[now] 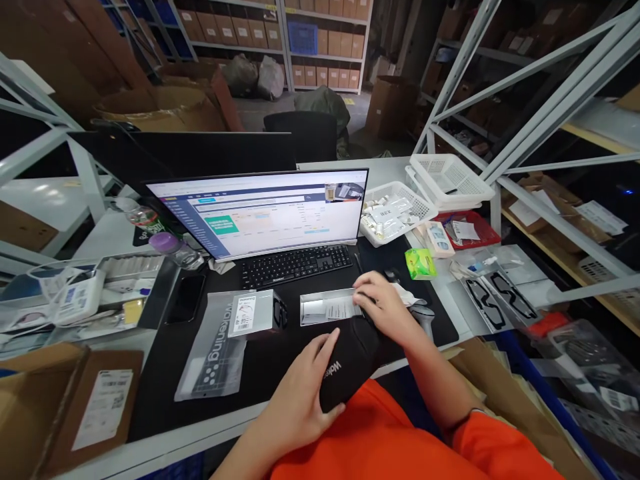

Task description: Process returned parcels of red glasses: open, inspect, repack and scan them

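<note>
My left hand [305,390] is wrapped round a black case [347,363] with pale "Wake..." lettering, held tilted at the front edge of the desk. At the case's far right end, my right hand [383,307] has its fingers curled and pinched at the edge; the exact part gripped is hidden. Just beyond the case lies an open shallow box [313,312] with a printed paper in it. To its left are a grey-white box [260,312] labelled "Wakening" and a translucent "Wakening" bag [213,360].
Behind the hands stand a keyboard [295,265] and a lit monitor [270,213]. A phone [186,299] lies left. On the right are a scanner [423,313], a green packet [420,264] and a filled white basket [397,213]. A cardboard box [95,400] sits front left.
</note>
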The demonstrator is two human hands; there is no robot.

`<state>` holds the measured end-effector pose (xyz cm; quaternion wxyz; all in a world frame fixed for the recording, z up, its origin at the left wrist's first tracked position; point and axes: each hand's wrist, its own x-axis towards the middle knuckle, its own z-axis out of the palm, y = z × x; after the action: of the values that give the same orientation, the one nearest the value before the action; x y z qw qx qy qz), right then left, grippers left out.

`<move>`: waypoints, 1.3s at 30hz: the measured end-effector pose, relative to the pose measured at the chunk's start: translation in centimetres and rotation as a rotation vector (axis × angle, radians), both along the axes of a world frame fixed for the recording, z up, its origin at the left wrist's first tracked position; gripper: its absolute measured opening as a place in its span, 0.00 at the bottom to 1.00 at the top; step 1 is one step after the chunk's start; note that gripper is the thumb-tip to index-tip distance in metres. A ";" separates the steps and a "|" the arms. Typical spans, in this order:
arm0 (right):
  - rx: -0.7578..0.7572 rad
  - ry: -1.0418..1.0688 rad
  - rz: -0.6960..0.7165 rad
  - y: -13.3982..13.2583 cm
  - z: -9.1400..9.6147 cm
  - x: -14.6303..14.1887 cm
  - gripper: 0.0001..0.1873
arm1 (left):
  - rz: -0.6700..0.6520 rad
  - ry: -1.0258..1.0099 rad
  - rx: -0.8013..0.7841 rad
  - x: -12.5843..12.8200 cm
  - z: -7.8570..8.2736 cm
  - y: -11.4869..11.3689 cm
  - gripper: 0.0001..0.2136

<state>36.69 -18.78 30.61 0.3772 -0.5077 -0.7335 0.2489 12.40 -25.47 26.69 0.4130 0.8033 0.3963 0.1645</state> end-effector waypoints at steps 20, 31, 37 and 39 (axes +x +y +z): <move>-0.492 -0.551 0.414 4.9 -17.1 -6.4 0.26 | 0.527 0.265 0.205 -12.2 -8.2 -6.4 0.42; -0.486 -0.414 0.266 4.0 -15.9 -4.8 0.21 | 0.434 0.295 0.224 -11.2 -7.9 -5.7 0.44; -0.544 0.054 0.172 1.2 -13.3 0.6 0.27 | 0.229 0.313 0.332 -8.1 -5.5 -0.9 0.44; -0.633 0.366 0.248 -0.1 -12.8 1.5 0.40 | 0.115 0.325 0.393 -5.5 -4.8 1.6 0.46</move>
<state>38.20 -18.88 17.80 0.2936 -0.4537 -0.5968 0.5931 6.89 -23.85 21.91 0.1699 0.8601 0.4631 0.1303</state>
